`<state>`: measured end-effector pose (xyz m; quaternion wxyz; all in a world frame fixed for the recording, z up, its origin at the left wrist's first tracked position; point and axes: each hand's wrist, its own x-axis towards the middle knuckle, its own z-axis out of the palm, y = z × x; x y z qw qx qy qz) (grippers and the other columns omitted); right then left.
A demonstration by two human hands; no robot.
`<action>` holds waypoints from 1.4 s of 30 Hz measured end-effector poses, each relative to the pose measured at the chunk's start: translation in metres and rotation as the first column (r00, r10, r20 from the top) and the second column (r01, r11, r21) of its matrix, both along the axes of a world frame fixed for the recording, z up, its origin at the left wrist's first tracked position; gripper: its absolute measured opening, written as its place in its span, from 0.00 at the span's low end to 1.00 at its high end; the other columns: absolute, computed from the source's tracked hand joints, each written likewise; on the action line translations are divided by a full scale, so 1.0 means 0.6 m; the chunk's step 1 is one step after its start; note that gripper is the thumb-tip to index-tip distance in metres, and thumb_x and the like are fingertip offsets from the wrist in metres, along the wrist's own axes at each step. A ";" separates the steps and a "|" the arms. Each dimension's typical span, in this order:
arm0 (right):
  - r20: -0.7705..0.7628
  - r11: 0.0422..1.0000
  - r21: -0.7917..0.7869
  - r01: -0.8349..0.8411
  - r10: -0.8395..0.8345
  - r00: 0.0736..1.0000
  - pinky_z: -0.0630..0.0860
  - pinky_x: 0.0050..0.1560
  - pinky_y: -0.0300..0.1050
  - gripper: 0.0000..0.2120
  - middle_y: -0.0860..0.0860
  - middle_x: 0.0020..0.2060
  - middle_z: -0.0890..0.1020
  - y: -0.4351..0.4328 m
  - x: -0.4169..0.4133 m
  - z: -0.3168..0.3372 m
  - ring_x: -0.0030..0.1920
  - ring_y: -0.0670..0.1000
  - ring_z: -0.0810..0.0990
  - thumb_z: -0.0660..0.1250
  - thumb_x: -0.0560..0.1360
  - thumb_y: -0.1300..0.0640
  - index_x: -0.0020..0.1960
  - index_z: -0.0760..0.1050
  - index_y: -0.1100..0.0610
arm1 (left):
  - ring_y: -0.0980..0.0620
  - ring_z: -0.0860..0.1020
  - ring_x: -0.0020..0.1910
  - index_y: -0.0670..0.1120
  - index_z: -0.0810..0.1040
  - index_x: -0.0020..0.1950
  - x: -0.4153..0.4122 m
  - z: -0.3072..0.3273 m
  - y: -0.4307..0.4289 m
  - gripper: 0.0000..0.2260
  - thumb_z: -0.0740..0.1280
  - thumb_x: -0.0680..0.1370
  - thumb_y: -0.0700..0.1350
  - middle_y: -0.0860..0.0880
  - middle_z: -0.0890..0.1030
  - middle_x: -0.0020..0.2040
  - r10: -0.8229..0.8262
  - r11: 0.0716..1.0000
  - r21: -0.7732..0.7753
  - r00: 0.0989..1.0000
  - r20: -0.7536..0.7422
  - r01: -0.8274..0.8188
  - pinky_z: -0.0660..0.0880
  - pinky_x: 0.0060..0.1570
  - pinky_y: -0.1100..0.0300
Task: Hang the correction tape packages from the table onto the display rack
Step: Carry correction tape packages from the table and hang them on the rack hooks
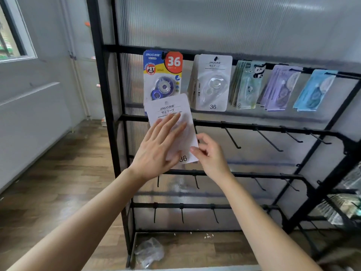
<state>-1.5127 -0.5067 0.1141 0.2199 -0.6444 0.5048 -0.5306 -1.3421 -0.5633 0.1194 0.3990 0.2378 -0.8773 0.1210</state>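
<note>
A white correction tape package point(169, 108) marked 36 is held up before the black display rack point(101, 106), tilted slightly left. My left hand point(158, 145) lies flat on its front with straight fingers. My right hand point(210, 153) pinches its lower right edge. On the top rail hang a blue and yellow package point(163, 75), a stack of white packages point(213, 83), green panda packages point(247, 87), purple packages point(281, 89) and light blue packages point(314, 90).
Bare black hooks point(232, 137) stick out from the lower rails to the right and below. A crumpled clear plastic bag point(149, 253) lies on the wooden floor under the rack. More goods point(343, 206) sit on shelves at the far right.
</note>
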 end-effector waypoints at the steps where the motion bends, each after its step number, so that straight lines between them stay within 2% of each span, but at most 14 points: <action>1: 0.004 0.999 -0.004 0.053 -0.053 0.999 0.70 0.35 0.37 0.11 0.44 0.29 0.81 -0.001 -0.014 0.001 0.27 0.41 0.72 0.64 0.77 0.64 0.47 0.71 0.47 | 0.43 0.58 0.74 0.40 0.64 0.73 -0.010 0.003 -0.001 0.28 0.61 0.76 0.51 0.38 0.62 0.74 0.013 1.000 -0.007 1.000 -0.002 -0.013 0.55 0.73 0.47; 6: 0.151 0.971 -0.014 0.240 -0.235 0.960 0.75 0.34 0.34 0.12 0.44 0.38 0.82 -0.013 -0.094 0.024 0.37 0.38 0.81 0.64 0.77 0.64 0.47 0.70 0.47 | 0.43 0.56 0.75 0.43 0.63 0.74 -0.053 0.012 -0.014 0.27 0.56 0.77 0.52 0.41 0.58 0.75 0.125 0.991 0.058 0.992 -0.034 -0.123 0.50 0.74 0.47; 10: 0.241 0.962 -0.035 0.271 -0.255 0.936 0.71 0.30 0.29 0.13 0.47 0.39 0.81 -0.041 -0.136 0.056 0.35 0.35 0.80 0.63 0.77 0.66 0.46 0.70 0.48 | 0.44 0.49 0.76 0.48 0.54 0.76 -0.074 0.023 -0.045 0.29 0.53 0.77 0.55 0.46 0.49 0.76 0.275 0.957 0.104 0.961 -0.031 -0.271 0.42 0.74 0.50; 15: 0.301 0.964 -0.047 0.263 -0.238 0.924 0.70 0.28 0.30 0.09 0.45 0.37 0.80 -0.088 -0.153 0.088 0.31 0.37 0.78 0.63 0.77 0.67 0.49 0.71 0.54 | 0.44 0.47 0.76 0.47 0.56 0.77 -0.085 0.043 -0.084 0.29 0.55 0.76 0.52 0.42 0.52 0.77 0.407 0.913 0.082 0.907 -0.107 -0.400 0.40 0.73 0.51; 17: 0.308 0.965 -0.055 0.257 -0.228 0.924 0.70 0.28 0.30 0.10 0.44 0.37 0.79 -0.104 -0.153 0.100 0.31 0.36 0.78 0.63 0.77 0.67 0.47 0.70 0.52 | 0.43 0.45 0.76 0.46 0.56 0.77 -0.087 0.046 -0.097 0.29 0.53 0.77 0.53 0.43 0.49 0.77 0.431 0.902 0.080 0.895 -0.114 -0.424 0.38 0.73 0.51; 20: 0.313 0.967 -0.063 0.248 -0.216 0.925 0.70 0.25 0.30 0.08 0.44 0.37 0.78 -0.125 -0.152 0.112 0.30 0.35 0.77 0.62 0.77 0.68 0.50 0.70 0.56 | 0.44 0.44 0.76 0.45 0.58 0.77 -0.089 0.043 -0.111 0.28 0.52 0.77 0.53 0.45 0.45 0.76 0.434 0.901 0.066 0.893 -0.117 -0.429 0.40 0.73 0.47; 25: 0.307 0.973 -0.058 0.224 -0.196 0.931 0.69 0.24 0.32 0.07 0.46 0.37 0.79 -0.148 -0.149 0.121 0.32 0.47 0.80 0.62 0.77 0.68 0.50 0.70 0.57 | 0.41 0.47 0.75 0.43 0.61 0.75 -0.092 0.035 -0.123 0.27 0.54 0.77 0.51 0.43 0.47 0.75 0.432 0.900 0.011 0.890 -0.145 -0.435 0.46 0.72 0.42; 28: 0.309 0.970 -0.040 0.239 -0.215 0.926 0.69 0.24 0.33 0.07 0.47 0.36 0.80 -0.158 -0.150 0.120 0.33 0.55 0.78 0.62 0.77 0.67 0.52 0.70 0.58 | 0.40 0.48 0.75 0.43 0.61 0.75 -0.090 0.032 -0.130 0.27 0.55 0.77 0.50 0.42 0.48 0.75 0.435 0.896 -0.022 0.888 -0.146 -0.443 0.46 0.72 0.43; 31: 0.354 0.969 -0.007 0.249 -0.230 0.906 0.71 0.24 0.34 0.06 0.48 0.38 0.79 -0.167 -0.151 0.117 0.33 0.58 0.77 0.63 0.77 0.67 0.53 0.71 0.60 | 0.40 0.48 0.74 0.42 0.62 0.75 -0.088 0.031 -0.133 0.27 0.55 0.77 0.49 0.41 0.50 0.75 0.430 0.896 -0.052 0.890 -0.155 -0.442 0.45 0.72 0.44; 38: 0.390 0.963 0.002 0.270 -0.250 0.886 0.73 0.25 0.36 0.05 0.46 0.37 0.78 -0.172 -0.148 0.109 0.25 0.44 0.75 0.64 0.76 0.67 0.51 0.72 0.61 | 0.39 0.49 0.74 0.43 0.61 0.75 -0.083 0.033 -0.135 0.26 0.56 0.77 0.49 0.37 0.57 0.75 0.419 0.896 -0.087 0.893 -0.166 -0.436 0.44 0.72 0.46; 42: 0.427 0.965 -0.024 0.261 -0.226 0.875 0.75 0.26 0.36 0.08 0.47 0.36 0.79 -0.164 -0.149 0.108 0.28 0.40 0.78 0.64 0.76 0.68 0.55 0.72 0.62 | 0.40 0.50 0.74 0.44 0.60 0.75 -0.078 0.034 -0.136 0.25 0.55 0.78 0.49 0.37 0.57 0.75 0.417 0.896 -0.091 0.894 -0.164 -0.435 0.43 0.72 0.47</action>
